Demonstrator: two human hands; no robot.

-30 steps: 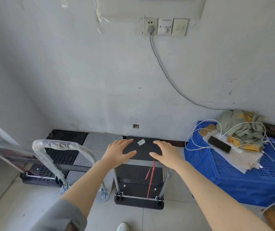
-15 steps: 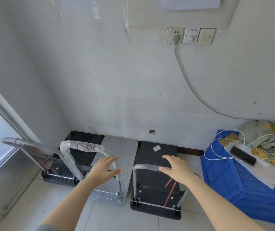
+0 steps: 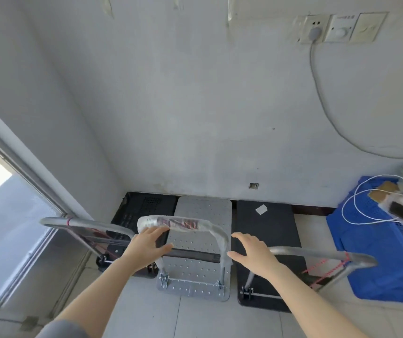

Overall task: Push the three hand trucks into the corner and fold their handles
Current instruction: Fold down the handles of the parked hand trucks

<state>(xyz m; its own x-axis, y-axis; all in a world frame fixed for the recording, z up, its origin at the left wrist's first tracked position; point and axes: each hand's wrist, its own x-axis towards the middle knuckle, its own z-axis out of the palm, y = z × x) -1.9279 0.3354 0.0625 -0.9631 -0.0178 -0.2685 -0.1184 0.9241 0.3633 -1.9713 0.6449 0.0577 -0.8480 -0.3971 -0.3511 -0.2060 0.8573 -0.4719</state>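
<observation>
Three hand trucks stand side by side against the back wall, all with handles upright. The left truck [image 3: 144, 208] has a black perforated deck and a bare metal handle [image 3: 85, 224]. The middle truck [image 3: 204, 213] has a silver dotted deck and a plastic-wrapped handle [image 3: 183, 224]. The right truck [image 3: 266, 223] has a plain black deck and a metal handle [image 3: 317, 256] with red string. My left hand [image 3: 146, 245] is open at the wrapped handle's left end, fingers spread around it. My right hand [image 3: 251, 252] is open just right of that handle, touching nothing.
A blue plastic crate [image 3: 376, 247] with cloth, a phone and white cables sits on the floor right of the trucks. A window frame [image 3: 24, 172] runs along the left wall. A grey cord [image 3: 322, 101] hangs from the wall socket. Tiled floor lies in front.
The view has swung left. Both hands left the right truck's handle and moved over to the middle truck's wrapped handle.
</observation>
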